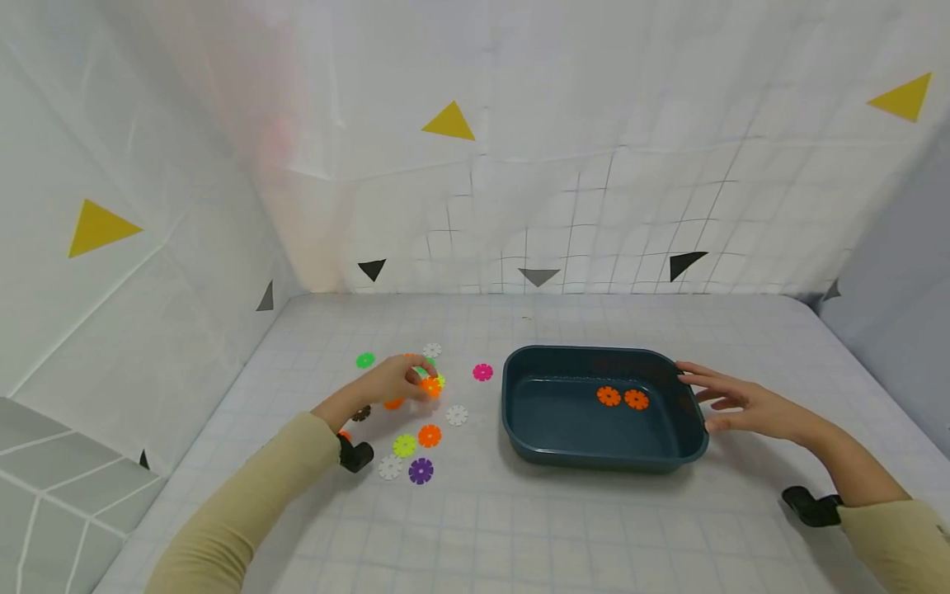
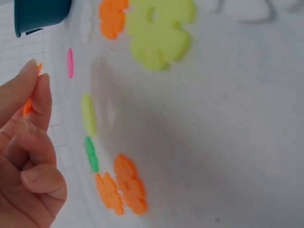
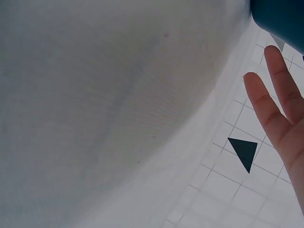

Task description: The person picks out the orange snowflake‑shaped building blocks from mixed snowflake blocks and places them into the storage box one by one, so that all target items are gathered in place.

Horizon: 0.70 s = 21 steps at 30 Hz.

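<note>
My left hand [image 1: 401, 381] pinches an orange snowflake disc [image 1: 430, 386] between thumb and fingertips, just above a scatter of coloured discs on the table. In the left wrist view the fingertips [image 2: 33, 90] hold that orange disc [image 2: 27, 105] edge-on. A dark teal tub [image 1: 519, 412] stands at the centre right with two orange discs [image 1: 622, 398] lying inside. My right hand [image 1: 723, 400] rests with straight fingers against the tub's right rim; the right wrist view shows its fingers [image 3: 278, 104] extended beside the tub [image 3: 280, 19].
Loose discs lie around the left hand: green [image 1: 365, 360], white [image 1: 432, 350], pink [image 1: 482, 372], white [image 1: 457, 415], orange [image 1: 429, 435], yellow-green [image 1: 404, 445], purple [image 1: 420, 470], white [image 1: 389, 467]. White gridded walls enclose the table on three sides.
</note>
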Each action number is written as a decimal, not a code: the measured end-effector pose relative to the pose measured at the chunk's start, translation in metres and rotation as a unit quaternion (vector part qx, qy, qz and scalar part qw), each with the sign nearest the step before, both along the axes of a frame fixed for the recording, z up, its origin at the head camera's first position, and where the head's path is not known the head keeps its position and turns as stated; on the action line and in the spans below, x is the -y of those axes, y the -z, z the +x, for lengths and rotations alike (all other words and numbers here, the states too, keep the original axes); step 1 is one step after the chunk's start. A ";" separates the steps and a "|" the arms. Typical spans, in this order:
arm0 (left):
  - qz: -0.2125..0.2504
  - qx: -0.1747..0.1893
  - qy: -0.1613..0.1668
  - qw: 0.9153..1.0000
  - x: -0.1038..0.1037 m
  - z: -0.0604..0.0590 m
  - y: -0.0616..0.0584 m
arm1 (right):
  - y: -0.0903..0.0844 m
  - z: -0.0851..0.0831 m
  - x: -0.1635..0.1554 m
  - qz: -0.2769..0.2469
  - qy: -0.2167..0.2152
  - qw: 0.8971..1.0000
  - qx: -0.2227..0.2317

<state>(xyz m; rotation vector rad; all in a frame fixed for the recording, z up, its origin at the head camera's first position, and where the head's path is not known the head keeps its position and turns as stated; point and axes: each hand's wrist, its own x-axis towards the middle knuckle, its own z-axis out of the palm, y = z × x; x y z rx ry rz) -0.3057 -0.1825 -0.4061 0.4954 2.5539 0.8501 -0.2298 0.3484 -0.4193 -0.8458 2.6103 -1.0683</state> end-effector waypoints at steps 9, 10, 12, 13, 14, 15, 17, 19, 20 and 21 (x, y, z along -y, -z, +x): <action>0.067 0.004 0.016 0.998 -0.007 -0.002 -0.015 | -0.001 0.000 0.000 0.000 0.003 1.000 0.001; 0.073 0.007 0.019 0.997 -0.007 -0.002 -0.017 | -0.001 0.001 0.001 0.000 0.004 1.000 0.000; 0.078 0.015 0.021 0.997 -0.009 -0.003 -0.021 | -0.001 0.001 0.001 0.001 0.004 1.000 -0.001; 0.080 0.020 0.022 0.996 -0.009 -0.004 -0.022 | -0.001 0.001 0.001 0.001 0.004 1.000 -0.001; 0.079 0.022 0.021 0.996 -0.010 -0.005 -0.024 | -0.002 0.001 0.001 0.002 0.005 1.000 -0.001; 0.077 0.023 0.022 0.997 -0.012 -0.005 -0.026 | -0.002 0.001 0.001 0.003 0.006 1.000 0.000; 0.073 0.026 0.020 0.997 -0.015 -0.007 -0.030 | -0.003 0.001 0.002 0.005 0.008 1.000 0.001; 0.074 0.026 0.017 0.997 -0.019 -0.008 -0.034 | -0.004 0.002 0.002 0.006 0.010 1.000 0.002; 0.076 0.027 0.017 0.997 -0.021 -0.009 -0.036 | -0.004 0.002 0.003 0.007 0.011 1.000 0.003; 0.077 0.029 0.018 0.996 -0.023 -0.009 -0.038 | -0.004 0.002 0.003 0.007 0.011 1.000 0.004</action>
